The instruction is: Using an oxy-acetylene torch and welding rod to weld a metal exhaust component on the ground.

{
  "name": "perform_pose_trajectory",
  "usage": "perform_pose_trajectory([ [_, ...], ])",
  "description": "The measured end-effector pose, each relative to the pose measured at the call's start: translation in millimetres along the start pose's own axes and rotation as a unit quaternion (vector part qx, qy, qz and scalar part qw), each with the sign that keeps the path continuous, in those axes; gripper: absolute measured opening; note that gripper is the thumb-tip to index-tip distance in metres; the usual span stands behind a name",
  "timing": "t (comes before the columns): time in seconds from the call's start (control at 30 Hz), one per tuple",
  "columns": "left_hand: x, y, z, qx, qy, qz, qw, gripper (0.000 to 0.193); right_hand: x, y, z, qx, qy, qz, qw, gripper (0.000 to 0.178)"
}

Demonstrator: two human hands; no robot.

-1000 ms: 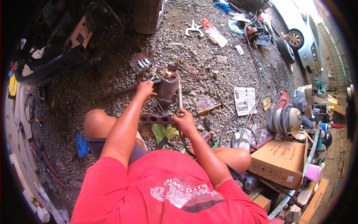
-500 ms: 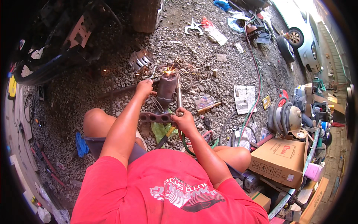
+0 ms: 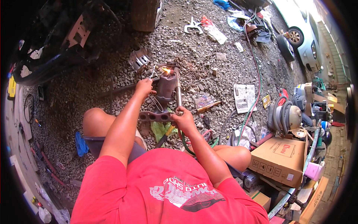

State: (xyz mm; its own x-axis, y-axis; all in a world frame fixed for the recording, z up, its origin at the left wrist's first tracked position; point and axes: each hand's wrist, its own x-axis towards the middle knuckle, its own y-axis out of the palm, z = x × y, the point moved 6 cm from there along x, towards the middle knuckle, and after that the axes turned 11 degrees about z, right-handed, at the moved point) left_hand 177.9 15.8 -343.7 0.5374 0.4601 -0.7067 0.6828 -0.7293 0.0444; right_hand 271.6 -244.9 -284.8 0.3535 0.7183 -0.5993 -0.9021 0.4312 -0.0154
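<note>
On the gravel between my legs stands a rusty exhaust manifold (image 3: 166,89), its canister-shaped body upright and its flange with round ports toward me. My right hand (image 3: 182,118) is closed around the lower end of a gas torch (image 3: 178,95), whose bent tip reaches the canister's top. A small orange flame (image 3: 166,70) burns there. Left of the canister, my left hand (image 3: 144,89) is closed on a slim silver pliers-like tool (image 3: 155,100); its handles show below the hand and a thin pale tip above. The tool's exact kind is unclear.
Green and red hoses (image 3: 257,86) run across the gravel on the right. A metal heat shield (image 3: 140,59) lies beyond my left hand. A cardboard box (image 3: 278,160) and a hose-wrapped tank (image 3: 294,118) stand at right. A dark pipe (image 3: 121,90) lies at left.
The bright spray of sparks at the canister's top has shrunk to a small orange flame, pointing left. Both hands keep nearly the same place and grip.
</note>
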Motion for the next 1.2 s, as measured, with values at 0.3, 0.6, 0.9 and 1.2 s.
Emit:
perform_pose_trajectory([
  [0.3, 3, 0, 3, -0.005, -0.004, 0.001, 1.000, 0.039, -1, 1, 1, -0.010, 0.002, 0.001, 1.000, 0.021],
  [0.6, 6, 0, 4, -0.007, -0.005, 0.002, 1.000, 0.042, -1, 1, 1, -0.002, 0.003, -0.001, 1.000, 0.020],
  [0.9, 11, -4, 7, -0.006, 0.003, -0.004, 1.000, 0.041, -1, 4, 3, 0.002, 0.000, 0.005, 1.000, 0.019],
  [1.2, 6, 2, 4, 0.004, -0.013, -0.005, 1.000, 0.040, 1, 0, -3, 0.010, -0.006, 0.001, 1.000, 0.019],
])
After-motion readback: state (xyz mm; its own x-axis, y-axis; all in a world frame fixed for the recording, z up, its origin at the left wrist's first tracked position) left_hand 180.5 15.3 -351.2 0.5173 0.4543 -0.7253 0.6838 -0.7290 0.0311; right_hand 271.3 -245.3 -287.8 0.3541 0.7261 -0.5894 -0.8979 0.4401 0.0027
